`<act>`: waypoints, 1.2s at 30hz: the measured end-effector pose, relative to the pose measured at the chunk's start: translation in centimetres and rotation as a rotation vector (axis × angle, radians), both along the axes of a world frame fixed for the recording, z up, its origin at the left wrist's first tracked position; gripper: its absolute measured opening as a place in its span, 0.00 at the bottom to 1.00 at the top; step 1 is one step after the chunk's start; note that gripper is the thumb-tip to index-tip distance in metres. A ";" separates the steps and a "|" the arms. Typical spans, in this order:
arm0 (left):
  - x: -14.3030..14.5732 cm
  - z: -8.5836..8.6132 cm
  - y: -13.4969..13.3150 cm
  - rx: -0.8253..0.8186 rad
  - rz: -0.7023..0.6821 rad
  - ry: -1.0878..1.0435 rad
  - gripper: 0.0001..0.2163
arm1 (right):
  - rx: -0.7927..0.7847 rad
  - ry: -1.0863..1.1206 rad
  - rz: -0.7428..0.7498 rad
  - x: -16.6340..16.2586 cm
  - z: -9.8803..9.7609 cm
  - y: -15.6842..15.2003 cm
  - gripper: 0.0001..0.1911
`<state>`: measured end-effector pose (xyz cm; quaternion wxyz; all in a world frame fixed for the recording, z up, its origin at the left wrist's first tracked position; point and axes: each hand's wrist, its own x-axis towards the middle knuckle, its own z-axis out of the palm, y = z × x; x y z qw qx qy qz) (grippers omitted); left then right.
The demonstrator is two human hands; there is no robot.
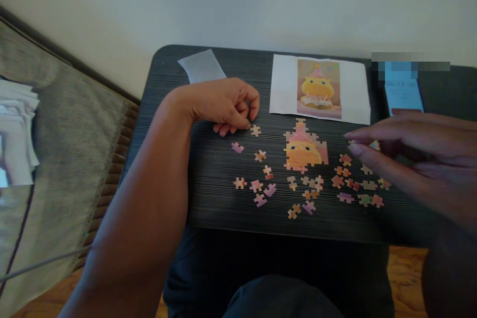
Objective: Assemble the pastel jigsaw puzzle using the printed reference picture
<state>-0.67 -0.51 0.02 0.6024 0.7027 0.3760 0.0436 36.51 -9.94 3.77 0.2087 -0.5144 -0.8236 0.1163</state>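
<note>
Pieces (256,186) spread wide around a part-built puzzle (303,151)

Over on the left side of the dark table (216,211), it's the left hand (236,104), resting low, wrist bent, fingers loosely curled in. Its thumb tip sits right beside a tan piece (255,130); whether it touches that piece, or whether anything hides under the curl, I cannot tell from up here. That bent wrist looks like a way of leaving the middle of the tabletop in view.

Across to the right hand (428,154), reaching in above the right-hand cluster! Thumb and forefinger point inward, tips close together. A pale scrap shows around that gap, but is it pinched, or lying on the surface behind? Cannot tell.

Between the two hands sits the puzzle, a yellow face with two dark eyes and a pink hat, joined up and ragged-edged. And what a handy spot for the printed sheet (354,92): flat just beyond it, the same yellow character facing this way, probably so the eye can hop between the two. Loose bits lie left, right and on the near side, likely spread out so each one shows.

Out at the fringes, a translucent sleeve (204,66) lies behind the left wrist, and a lit phone (404,93) sits beyond the right hand, seemingly parked clear of the pieces.
</note>
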 end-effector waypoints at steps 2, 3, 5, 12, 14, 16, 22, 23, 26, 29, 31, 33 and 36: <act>-0.1 -0.2 0.0 -0.005 0.004 -0.031 0.13 | 0.013 -0.035 0.176 -2.0 0.3 0.8 0.08; -0.1 -0.2 0.1 -0.007 0.004 -0.044 0.13 | -0.006 -0.050 0.217 -2.9 0.3 1.3 0.10; -0.1 -0.3 0.1 -0.013 0.007 -0.053 0.14 | -0.041 -0.097 0.322 -4.8 0.1 2.4 0.12; 0.1 -0.2 0.1 -0.019 0.033 -0.016 0.11 | -0.094 -0.197 0.393 -9.0 -0.6 5.1 0.08; 0.1 -0.2 0.1 -0.024 0.035 -0.012 0.11 | -0.103 -0.188 0.422 -9.7 -0.8 5.5 0.08; 0.0 -0.3 0.1 -0.025 0.034 -0.024 0.11 | -0.135 -0.185 0.441 -10.1 -1.1 5.8 0.09; -0.1 -0.4 0.1 -0.010 0.010 -0.069 0.11 | -0.155 -0.183 0.444 -10.8 -1.5 5.9 0.11; -0.2 -0.4 0.1 -0.010 0.008 -0.065 0.11 | -0.153 -0.182 0.438 -10.8 -1.5 5.8 0.11; -0.2 -0.5 0.1 -0.003 0.006 -0.060 0.10 | -0.157 -0.172 0.427 -10.9 -1.5 5.7 0.10; -0.2 -0.6 0.2 0.002 0.003 -0.067 0.09 | -0.170 -0.190 0.428 -11.3 -1.7 5.5 0.09; -0.2 -0.6 0.2 0.003 -0.001 -0.068 0.09 | -0.164 -0.216 0.425 -11.7 -1.9 5.3 0.09; -0.2 -0.5 0.2 0.002 0.000 -0.064 0.10 | -0.145 -0.235 0.419 -12.1 -2.1 5.1 0.09; -0.1 -0.4 0.2 -0.002 0.009 -0.061 0.11 | -0.110 -0.246 0.405 -12.4 -2.2 4.7 0.09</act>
